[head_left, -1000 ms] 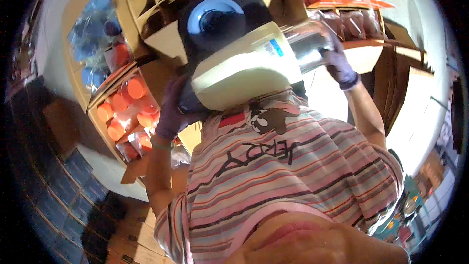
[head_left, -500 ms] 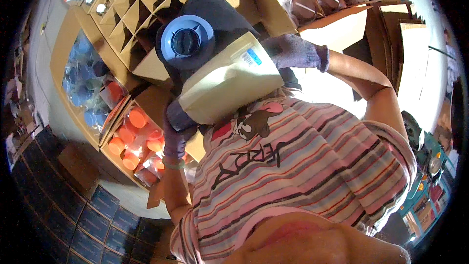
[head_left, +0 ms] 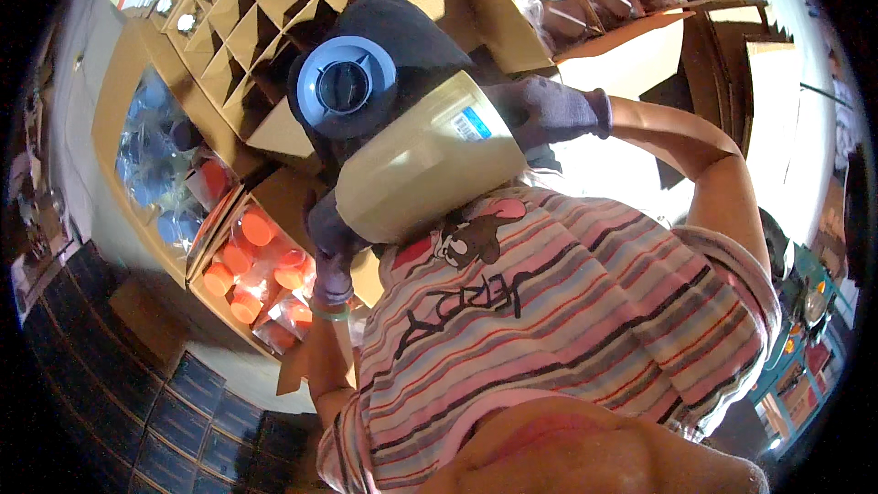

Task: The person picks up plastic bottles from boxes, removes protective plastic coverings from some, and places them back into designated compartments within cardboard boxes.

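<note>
A smooth cream cylinder-shaped piece (head_left: 425,165) with a blue-and-white barcode sticker lies slanted in front of my chest. My left hand (head_left: 335,236), in a purple-grey glove, grips its lower left end; the fingertips are partly hidden. At the upper right end my right hand (head_left: 549,112), gloved alike, holds it, with its fingers partly behind the edge. Just beyond the cylinder is a dark rounded body (head_left: 416,37) bearing a blue ring (head_left: 317,91) with a black round centre. Whether it is joined to the cylinder I cannot tell.
A carton with cardboard dividers (head_left: 247,23) stands at the far left. Nearby are a box of blue-capped wrapped items (head_left: 151,151) and one of orange-capped items (head_left: 240,256). Another carton (head_left: 585,14) holds brown wrapped items. Dark boxes (head_left: 183,421) are stacked lower left.
The cream piece has tilted slightly and the blue ring has shifted a little left and down. My right hand has moved slightly left and down; both hands keep their hold.
</note>
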Demonstrator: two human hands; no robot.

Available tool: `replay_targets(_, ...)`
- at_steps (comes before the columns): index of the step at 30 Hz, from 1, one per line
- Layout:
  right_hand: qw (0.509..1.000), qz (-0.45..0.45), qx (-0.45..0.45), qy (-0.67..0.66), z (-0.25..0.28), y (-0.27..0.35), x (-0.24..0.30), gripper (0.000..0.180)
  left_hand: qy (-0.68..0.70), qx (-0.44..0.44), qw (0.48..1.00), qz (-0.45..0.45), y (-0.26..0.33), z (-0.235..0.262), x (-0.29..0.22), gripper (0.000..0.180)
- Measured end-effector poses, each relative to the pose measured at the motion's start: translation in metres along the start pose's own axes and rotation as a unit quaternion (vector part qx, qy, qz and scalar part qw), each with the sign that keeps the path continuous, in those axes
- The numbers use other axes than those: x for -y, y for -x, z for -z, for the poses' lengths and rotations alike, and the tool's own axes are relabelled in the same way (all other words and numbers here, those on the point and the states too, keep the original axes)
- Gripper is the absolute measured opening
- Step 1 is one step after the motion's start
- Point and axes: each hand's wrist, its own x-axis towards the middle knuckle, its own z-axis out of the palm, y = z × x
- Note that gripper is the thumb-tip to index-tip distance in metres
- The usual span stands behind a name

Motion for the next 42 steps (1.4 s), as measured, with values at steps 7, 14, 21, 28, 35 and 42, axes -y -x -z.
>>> replay_targets(7, 0.999, -0.043, -0.014, -0.026, -0.011, -0.024, -0.011, 0.043, -0.288, 0.042, 0.957, 0.017, 0.010, 0.036, 0.029, 0.078)
replay_targets(14, 0.990, -0.052, 0.129, -0.003, -0.010, -0.057, 0.053, 0.037, 0.083, -0.179, 0.980, -0.034, 0.017, 0.011, -0.012, 0.044)
replay_targets(21, 0.689, 0.317, -0.216, 0.615, 0.006, -0.171, 0.078, 0.076, 0.208, -0.341, 0.915, -0.054, 0.046, 0.028, 0.021, 0.051)
replay_targets(28, 0.682, 0.343, -0.082, 0.640, -0.005, -0.231, 0.059, 0.094, 0.239, -0.408, 0.879, -0.060, 0.068, 0.020, 0.050, 0.060)
replay_targets(35, 0.805, 0.507, 0.039, 0.306, 0.037, -0.151, 0.159, 0.127, -0.065, -0.303, 0.946, -0.093, 0.016, 0.023, 0.034, 0.053)
replay_targets(42, 0.758, 0.531, 0.041, 0.378, 0.015, -0.128, 0.163, 0.127, 0.234, -0.207, 0.948, -0.059, 0.000, 0.025, 0.022, 0.044)
